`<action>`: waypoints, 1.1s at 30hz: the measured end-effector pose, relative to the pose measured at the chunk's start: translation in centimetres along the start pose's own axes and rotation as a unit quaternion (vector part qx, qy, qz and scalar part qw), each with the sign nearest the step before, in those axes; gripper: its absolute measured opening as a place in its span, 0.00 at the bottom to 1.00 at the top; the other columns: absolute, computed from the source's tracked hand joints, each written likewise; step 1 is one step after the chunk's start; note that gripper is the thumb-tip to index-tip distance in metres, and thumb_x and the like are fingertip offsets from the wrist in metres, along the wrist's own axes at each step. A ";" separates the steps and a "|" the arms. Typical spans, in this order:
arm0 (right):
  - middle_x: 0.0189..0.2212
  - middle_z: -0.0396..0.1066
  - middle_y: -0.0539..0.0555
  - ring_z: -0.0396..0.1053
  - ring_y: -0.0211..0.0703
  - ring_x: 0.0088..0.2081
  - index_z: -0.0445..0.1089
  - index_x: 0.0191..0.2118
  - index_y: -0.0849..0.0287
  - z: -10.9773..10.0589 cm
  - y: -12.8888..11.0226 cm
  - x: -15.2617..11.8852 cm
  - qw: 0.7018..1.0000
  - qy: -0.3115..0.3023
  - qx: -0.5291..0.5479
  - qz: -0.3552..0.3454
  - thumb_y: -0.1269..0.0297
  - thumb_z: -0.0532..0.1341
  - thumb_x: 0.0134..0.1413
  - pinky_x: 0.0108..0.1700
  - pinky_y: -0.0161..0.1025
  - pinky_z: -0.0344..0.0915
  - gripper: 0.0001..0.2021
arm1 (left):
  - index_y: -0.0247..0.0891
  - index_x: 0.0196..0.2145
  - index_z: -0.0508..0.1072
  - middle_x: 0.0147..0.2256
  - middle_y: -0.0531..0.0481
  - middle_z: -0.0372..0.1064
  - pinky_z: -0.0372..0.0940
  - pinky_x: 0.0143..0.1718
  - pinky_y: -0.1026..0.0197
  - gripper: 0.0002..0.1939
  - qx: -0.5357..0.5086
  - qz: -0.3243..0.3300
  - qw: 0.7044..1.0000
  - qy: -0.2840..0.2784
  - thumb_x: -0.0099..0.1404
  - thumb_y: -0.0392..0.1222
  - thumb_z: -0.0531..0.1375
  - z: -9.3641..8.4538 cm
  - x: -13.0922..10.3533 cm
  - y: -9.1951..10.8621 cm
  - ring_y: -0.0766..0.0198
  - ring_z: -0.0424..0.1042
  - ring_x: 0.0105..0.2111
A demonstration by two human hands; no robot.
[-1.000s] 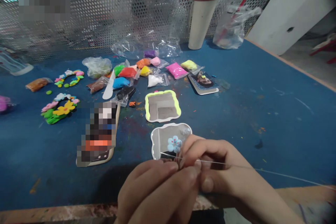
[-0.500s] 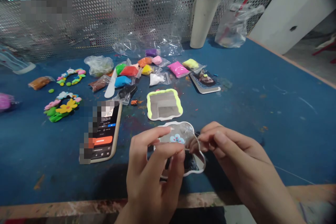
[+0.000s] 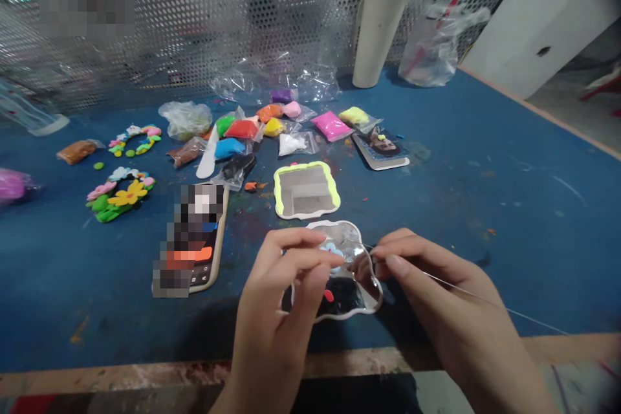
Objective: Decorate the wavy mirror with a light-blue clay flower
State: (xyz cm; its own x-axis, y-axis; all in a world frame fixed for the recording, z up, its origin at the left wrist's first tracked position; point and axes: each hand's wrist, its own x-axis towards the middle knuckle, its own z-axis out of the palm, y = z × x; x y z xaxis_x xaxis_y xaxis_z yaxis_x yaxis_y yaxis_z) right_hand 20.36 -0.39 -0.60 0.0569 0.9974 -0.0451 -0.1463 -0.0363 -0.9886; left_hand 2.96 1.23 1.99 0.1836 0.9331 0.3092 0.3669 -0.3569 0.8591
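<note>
A wavy-edged mirror with a white rim lies before me, both hands over it. On its glass, a light blue flower is partly covered by the fingers of my left hand. That hand is closed, thumb and fingertips close together; whatever is between them is hidden. A small red spot shows in the glass below the fingertips, perhaps a reflection. My right hand pinches a thin wire at the mirror's right edge. One end points over the glass, the other trails to the lower right.
A second mirror with a yellow-edged rim lies just behind. Bagged coloured clay, a white spatula and a small booklet are farther back. Leftward are a phone and flower-decorated rings. A tumbler stands behind.
My left fingers have shifted slightly right and now cover more of the blue flower. The wire shows more clearly across my right hand, and the red spot has appeared in the glass.
</note>
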 end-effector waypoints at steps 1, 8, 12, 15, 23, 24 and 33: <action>0.33 0.67 0.45 0.67 0.33 0.34 0.73 0.33 0.49 0.0 0.0 0.0 1.000 -0.001 -0.003 -0.001 0.62 0.60 0.58 0.36 0.30 0.62 0.05 | 0.46 0.36 0.74 0.41 0.55 0.67 0.65 0.39 0.70 0.12 -0.011 -0.015 1.000 -0.002 0.70 0.37 0.52 -0.2 0.1 0.0 0.68 0.68 0.44; 0.33 0.68 0.45 0.67 0.33 0.34 0.73 0.33 0.48 0.2 -0.2 0.1 1.000 -0.010 -0.018 -0.013 0.63 0.60 0.59 0.36 0.29 0.62 0.05 | 0.45 0.31 0.73 0.37 0.56 0.69 0.60 0.44 0.68 0.13 -0.091 -0.074 0.993 -0.010 0.71 0.41 0.52 -0.2 0.1 -0.1 0.67 0.66 0.46; 0.32 0.68 0.45 0.67 0.33 0.34 0.73 0.32 0.49 0.3 -0.2 0.1 0.999 -0.014 -0.027 -0.015 0.63 0.60 0.59 0.36 0.30 0.62 0.06 | 0.44 0.30 0.73 0.38 0.55 0.68 0.60 0.43 0.68 0.09 -0.102 -0.092 0.990 -0.016 0.68 0.42 0.57 -0.2 0.3 -0.1 0.66 0.66 0.45; 0.32 0.68 0.45 0.67 0.33 0.34 0.73 0.33 0.49 0.3 -0.1 0.1 0.999 -0.010 -0.034 -0.029 0.63 0.59 0.59 0.36 0.29 0.62 0.06 | 0.45 0.31 0.72 0.39 0.55 0.65 0.62 0.41 0.64 0.06 -0.139 -0.111 0.984 -0.027 0.66 0.41 0.59 -0.2 0.3 -0.2 0.64 0.68 0.44; 0.33 0.71 0.45 0.68 0.32 0.35 0.74 0.38 0.47 0.1 -0.7 -1.0 0.989 -0.030 -0.034 -0.143 0.66 0.58 0.60 0.36 0.27 0.65 0.07 | 0.44 0.29 0.72 0.40 0.55 0.65 0.62 0.36 0.66 0.07 -0.145 -0.125 0.981 -0.031 0.66 0.42 0.59 0.0 0.3 0.0 0.66 0.68 0.40; 0.32 0.72 0.46 0.68 0.33 0.34 0.73 0.38 0.48 0.0 -0.8 -1.1 0.987 -0.042 -0.033 -0.153 0.66 0.57 0.61 0.36 0.28 0.66 0.08 | 0.43 0.28 0.72 0.40 0.54 0.66 0.62 0.37 0.66 0.08 -0.137 -0.123 0.983 -0.027 0.66 0.43 0.58 0.0 0.3 0.1 0.65 0.67 0.42; 0.30 0.74 0.48 0.71 0.35 0.33 0.72 0.36 0.52 0.4 -1.5 -1.0 0.974 -0.099 -0.075 -0.191 0.61 0.54 0.63 0.35 0.31 0.68 0.10 | 0.43 0.30 0.73 0.40 0.53 0.66 0.62 0.38 0.65 0.08 -0.132 -0.126 0.983 -0.023 0.67 0.42 0.57 0.1 0.6 0.2 0.63 0.68 0.43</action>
State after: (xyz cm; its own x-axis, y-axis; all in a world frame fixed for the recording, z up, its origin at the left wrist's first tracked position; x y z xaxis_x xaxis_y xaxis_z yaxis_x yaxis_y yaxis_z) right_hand 20.15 -1.30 0.97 -0.1150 0.9317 0.3446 -0.0050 0.3463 -0.9381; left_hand 3.28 1.67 2.32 0.1609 0.9851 0.0603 0.1579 -0.0860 0.9837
